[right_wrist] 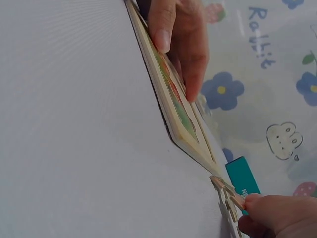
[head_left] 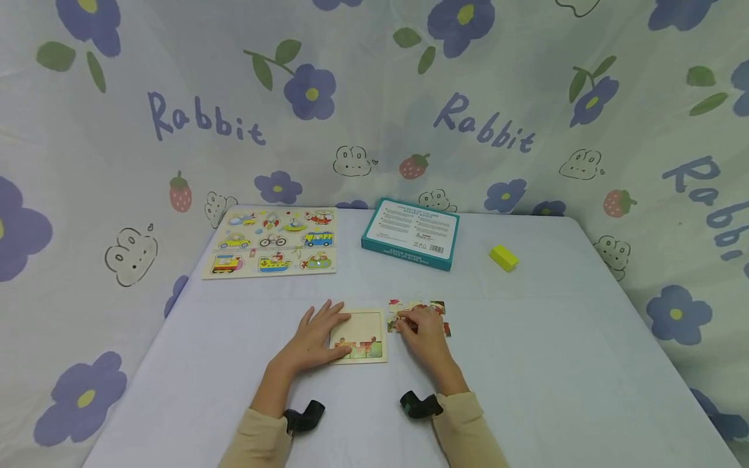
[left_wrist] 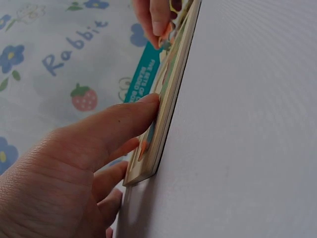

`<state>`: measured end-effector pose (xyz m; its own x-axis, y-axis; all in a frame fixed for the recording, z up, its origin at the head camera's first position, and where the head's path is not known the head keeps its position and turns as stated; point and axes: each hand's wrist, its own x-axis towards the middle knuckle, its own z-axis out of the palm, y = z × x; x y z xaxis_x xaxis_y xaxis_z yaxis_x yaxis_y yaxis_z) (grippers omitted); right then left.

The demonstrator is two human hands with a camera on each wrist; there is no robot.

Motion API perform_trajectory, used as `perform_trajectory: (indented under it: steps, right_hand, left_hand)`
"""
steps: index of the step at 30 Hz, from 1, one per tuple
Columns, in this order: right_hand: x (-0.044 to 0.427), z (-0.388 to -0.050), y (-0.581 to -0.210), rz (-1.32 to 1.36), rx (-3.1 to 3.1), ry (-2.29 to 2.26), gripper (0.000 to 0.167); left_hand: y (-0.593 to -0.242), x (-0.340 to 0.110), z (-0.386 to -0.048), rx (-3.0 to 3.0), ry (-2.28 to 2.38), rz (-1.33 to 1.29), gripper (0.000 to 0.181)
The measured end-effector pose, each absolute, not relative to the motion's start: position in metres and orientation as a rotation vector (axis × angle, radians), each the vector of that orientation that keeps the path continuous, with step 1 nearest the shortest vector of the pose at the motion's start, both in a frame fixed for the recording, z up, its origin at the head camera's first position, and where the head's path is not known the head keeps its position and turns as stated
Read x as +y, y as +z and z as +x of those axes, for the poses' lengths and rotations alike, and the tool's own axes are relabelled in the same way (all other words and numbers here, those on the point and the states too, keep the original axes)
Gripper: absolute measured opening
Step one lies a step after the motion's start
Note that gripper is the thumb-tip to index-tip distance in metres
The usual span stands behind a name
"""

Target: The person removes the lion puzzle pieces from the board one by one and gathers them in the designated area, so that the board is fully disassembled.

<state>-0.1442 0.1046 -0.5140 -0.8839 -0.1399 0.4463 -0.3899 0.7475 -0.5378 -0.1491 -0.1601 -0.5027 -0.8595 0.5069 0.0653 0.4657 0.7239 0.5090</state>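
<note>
A square wooden puzzle tray (head_left: 361,324) lies on the table, with a row of joined pieces (head_left: 368,350) along its near side. My left hand (head_left: 312,339) rests spread over the tray's left side. Its thumb (left_wrist: 148,99) lies along the near edge in the left wrist view. To the right of the tray, loose puzzle pieces (head_left: 439,305) sit close together, partly covered by my right hand (head_left: 426,330). Between thumb and forefinger that hand pinches a small puzzle piece (right_wrist: 238,202), just over the others. The held piece's picture cannot be made out.
A wooden board with vehicle pictures (head_left: 272,244) lies at the back left. Behind the loose pieces is a teal and white box (head_left: 412,231). A yellow block (head_left: 504,258) lies to the box's right. Patterned cloth (head_left: 374,117) hangs behind the white table (head_left: 562,364).
</note>
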Motion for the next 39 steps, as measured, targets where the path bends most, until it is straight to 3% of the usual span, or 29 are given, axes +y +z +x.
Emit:
perform_trajectory:
  steps: [23, 39]
  right_hand:
    - [0.1069, -0.1424, -0.5142, 0.324, -2.628, 0.781, 0.015]
    - [0.1064, -0.1425, -0.5134, 0.405, -2.620, 0.827, 0.016]
  left_hand:
    - [-0.4997, -0.1599, -0.1477, 2.830, 0.798, 0.790, 0.067]
    - [-0.5006, -0.1597, -0.1484, 2.820, 0.801, 0.787, 0.066]
